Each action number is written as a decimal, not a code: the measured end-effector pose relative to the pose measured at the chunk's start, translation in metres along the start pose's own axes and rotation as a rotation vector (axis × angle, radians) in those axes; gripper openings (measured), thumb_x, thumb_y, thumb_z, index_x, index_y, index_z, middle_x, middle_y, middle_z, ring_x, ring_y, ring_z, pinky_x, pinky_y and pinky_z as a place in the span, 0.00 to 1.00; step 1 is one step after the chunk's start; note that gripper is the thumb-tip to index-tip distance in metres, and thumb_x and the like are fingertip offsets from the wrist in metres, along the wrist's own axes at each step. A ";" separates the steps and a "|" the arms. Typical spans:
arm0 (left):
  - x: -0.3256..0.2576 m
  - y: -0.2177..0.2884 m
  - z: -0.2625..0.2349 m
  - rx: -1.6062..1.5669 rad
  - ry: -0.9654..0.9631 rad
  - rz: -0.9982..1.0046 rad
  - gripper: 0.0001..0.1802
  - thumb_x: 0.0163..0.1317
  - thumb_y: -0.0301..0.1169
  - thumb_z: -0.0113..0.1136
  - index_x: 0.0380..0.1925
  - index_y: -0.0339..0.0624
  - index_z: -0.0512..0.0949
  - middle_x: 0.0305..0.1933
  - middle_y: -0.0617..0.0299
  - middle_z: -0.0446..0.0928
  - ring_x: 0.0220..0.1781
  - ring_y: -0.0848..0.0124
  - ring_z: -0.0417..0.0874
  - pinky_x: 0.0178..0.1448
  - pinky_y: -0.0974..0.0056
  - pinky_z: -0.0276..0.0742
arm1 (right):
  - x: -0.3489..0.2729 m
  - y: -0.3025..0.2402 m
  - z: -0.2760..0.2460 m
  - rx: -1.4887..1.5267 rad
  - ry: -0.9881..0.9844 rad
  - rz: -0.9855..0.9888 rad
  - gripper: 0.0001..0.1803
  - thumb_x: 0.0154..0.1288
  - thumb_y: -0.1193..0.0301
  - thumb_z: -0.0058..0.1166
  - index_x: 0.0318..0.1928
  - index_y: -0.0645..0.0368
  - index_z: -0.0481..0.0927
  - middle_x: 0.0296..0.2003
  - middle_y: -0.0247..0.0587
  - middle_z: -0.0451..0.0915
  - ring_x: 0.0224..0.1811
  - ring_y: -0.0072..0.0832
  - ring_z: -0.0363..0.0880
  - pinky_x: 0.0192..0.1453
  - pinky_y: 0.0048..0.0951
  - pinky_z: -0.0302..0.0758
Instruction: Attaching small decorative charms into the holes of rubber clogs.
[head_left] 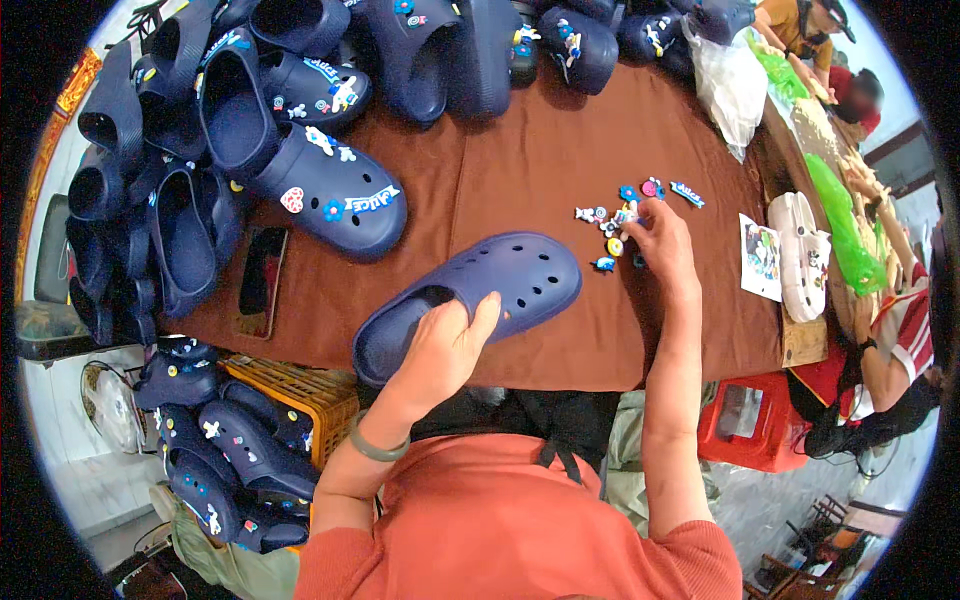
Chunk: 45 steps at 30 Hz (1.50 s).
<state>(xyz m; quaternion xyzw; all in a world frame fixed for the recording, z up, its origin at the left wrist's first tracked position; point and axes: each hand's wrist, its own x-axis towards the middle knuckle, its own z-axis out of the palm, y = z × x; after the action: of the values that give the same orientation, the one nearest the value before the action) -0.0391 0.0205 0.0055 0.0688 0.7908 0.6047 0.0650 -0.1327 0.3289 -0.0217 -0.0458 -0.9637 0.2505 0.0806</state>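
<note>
Navy clog (pixel 470 300) sits in the left hand (pixel 445 345) grip; right hand (pixel 660 240) pinches among charms (pixel 620 215).

Left hand (pixel 445 345) curled closed (thumb up); right hand (pixel 662 245) reaching forward, pinching.

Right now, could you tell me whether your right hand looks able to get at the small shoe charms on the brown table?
Probably yes. The right hand already rests at the cluster of shoe charms on the brown table, with nothing between them. The left hand holds the plain navy clog, clear of that spot.
</note>
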 end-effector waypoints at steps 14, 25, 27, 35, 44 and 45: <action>0.003 -0.004 -0.003 0.094 -0.022 -0.026 0.23 0.69 0.43 0.49 0.29 0.31 0.77 0.25 0.38 0.75 0.32 0.42 0.78 0.37 0.48 0.72 | -0.018 -0.080 0.001 0.728 -0.524 -0.280 0.08 0.61 0.76 0.60 0.40 0.63 0.81 0.33 0.31 0.77 0.39 0.20 0.74 0.44 0.23 0.71; 0.002 -0.001 -0.008 0.081 -0.063 0.055 0.22 0.70 0.43 0.46 0.34 0.32 0.77 0.28 0.38 0.77 0.33 0.41 0.78 0.38 0.44 0.73 | -0.032 -0.109 -0.008 0.304 -0.324 -0.555 0.07 0.54 0.76 0.63 0.35 0.62 0.81 0.30 0.39 0.76 0.32 0.30 0.75 0.37 0.28 0.71; 0.002 -0.002 -0.008 0.077 -0.057 0.066 0.21 0.70 0.42 0.46 0.35 0.33 0.77 0.28 0.38 0.77 0.33 0.41 0.79 0.37 0.44 0.73 | -0.042 -0.118 -0.016 0.208 -0.347 -0.559 0.08 0.56 0.76 0.62 0.37 0.61 0.81 0.35 0.43 0.78 0.38 0.38 0.78 0.43 0.33 0.75; 0.001 -0.001 -0.010 0.068 -0.068 0.109 0.18 0.70 0.40 0.46 0.35 0.36 0.76 0.26 0.41 0.77 0.31 0.43 0.79 0.36 0.45 0.73 | -0.038 -0.114 -0.035 0.122 -0.435 -0.751 0.17 0.49 0.88 0.52 0.40 0.60 0.80 0.45 0.42 0.79 0.46 0.42 0.77 0.50 0.39 0.75; 0.002 -0.008 -0.006 0.077 -0.034 0.160 0.20 0.70 0.41 0.46 0.30 0.34 0.74 0.23 0.42 0.76 0.29 0.44 0.79 0.34 0.45 0.73 | -0.047 -0.123 -0.020 0.078 -0.303 -0.654 0.13 0.57 0.83 0.57 0.44 0.62 0.76 0.44 0.47 0.79 0.47 0.42 0.79 0.50 0.35 0.76; 0.002 -0.007 -0.007 0.090 -0.033 0.152 0.20 0.70 0.41 0.46 0.30 0.34 0.75 0.23 0.42 0.76 0.28 0.44 0.79 0.34 0.45 0.73 | -0.047 -0.124 -0.019 0.078 -0.306 -0.657 0.13 0.57 0.83 0.57 0.44 0.62 0.76 0.44 0.47 0.79 0.47 0.42 0.79 0.50 0.35 0.76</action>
<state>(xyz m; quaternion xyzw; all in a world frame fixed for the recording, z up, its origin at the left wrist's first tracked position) -0.0422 0.0125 0.0000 0.1414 0.8086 0.5703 0.0290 -0.0890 0.2240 0.0488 0.3075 -0.9175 0.2519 0.0135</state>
